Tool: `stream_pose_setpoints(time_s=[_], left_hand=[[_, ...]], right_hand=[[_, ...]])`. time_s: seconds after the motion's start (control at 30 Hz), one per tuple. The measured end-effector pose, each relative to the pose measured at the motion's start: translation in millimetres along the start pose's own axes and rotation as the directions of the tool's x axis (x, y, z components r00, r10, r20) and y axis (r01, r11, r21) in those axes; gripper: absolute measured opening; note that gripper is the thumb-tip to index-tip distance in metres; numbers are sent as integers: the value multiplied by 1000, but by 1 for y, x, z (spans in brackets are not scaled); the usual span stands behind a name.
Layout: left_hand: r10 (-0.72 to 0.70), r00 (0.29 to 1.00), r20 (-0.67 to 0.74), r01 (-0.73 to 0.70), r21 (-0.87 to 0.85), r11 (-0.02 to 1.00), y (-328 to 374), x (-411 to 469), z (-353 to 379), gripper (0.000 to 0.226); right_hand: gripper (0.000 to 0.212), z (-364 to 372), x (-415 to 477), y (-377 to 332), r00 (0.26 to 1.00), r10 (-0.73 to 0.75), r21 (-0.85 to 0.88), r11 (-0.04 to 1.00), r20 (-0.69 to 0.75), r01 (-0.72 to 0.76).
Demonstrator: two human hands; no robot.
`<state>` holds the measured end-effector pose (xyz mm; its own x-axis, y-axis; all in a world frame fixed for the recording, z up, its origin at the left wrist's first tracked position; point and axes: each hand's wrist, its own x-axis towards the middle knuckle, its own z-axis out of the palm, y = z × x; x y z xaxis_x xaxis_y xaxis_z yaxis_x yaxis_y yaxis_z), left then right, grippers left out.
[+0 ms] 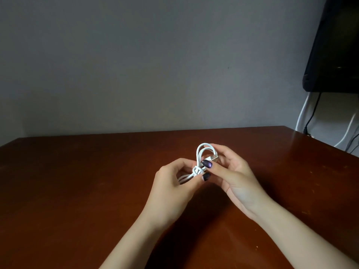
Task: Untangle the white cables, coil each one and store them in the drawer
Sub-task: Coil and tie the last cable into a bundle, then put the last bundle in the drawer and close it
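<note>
Both hands are holding one white cable (200, 152) bundle up over the middle of the table (77, 191), a bit toward the far edge. The left hand (174, 179) is gripping the near-left part of the bundle, fingers curling round the loops & thumb pressing on the wrapped middle. The right hand (235, 171) is reaching in from the right, fingers curling behind the far loops, thumb lying across the bundle just below the plug (213, 157). The plug is sticking out to the right w/ its metal tip pointing at the right palm. Loops are arching up at the far side, others are showing betw. the left thumb & fingers. One turn is wrapping tight round the bundle's waist. Can't tell if a 2nd cable is mixed in. Far right, a dark screen (334, 45) is hanging by the grey wall (136, 65), w/ wires (302, 115) trailing down under it, well apart from the hands.
</note>
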<state>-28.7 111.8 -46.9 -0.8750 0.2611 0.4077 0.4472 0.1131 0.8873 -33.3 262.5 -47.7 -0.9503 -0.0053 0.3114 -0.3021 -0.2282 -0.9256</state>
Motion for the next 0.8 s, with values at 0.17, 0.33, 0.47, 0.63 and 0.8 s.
stream_pose_setpoints(time_s=[0.17, 0.33, 0.47, 0.63, 0.8], left_hand=[[-46, 999, 30, 45, 17, 999, 10, -4, 2, 13], [-183, 978, 101, 172, 110, 979, 29, -26, -25, 14], [-387, 910, 147, 360, 180, 915, 45, -56, -59, 22], [-522, 838, 160, 485, 223, 846, 72, -109, -96, 27], [-609, 758, 234, 525, 335, 782, 87, -160, -124, 31]], right_hand=[[36, 3, -4, -2, 996, -73, 20, 997, -44, 74], [25, 20, -17, -8, 998, -47, -83, 995, 37, 50], [26, 45, -38, -1, 981, 87, -81, 994, 175, -74], [25, 86, -82, 3, 906, 241, -93, 970, 348, -223], [25, 114, -126, 6, 796, 368, -147, 929, 480, -341]])
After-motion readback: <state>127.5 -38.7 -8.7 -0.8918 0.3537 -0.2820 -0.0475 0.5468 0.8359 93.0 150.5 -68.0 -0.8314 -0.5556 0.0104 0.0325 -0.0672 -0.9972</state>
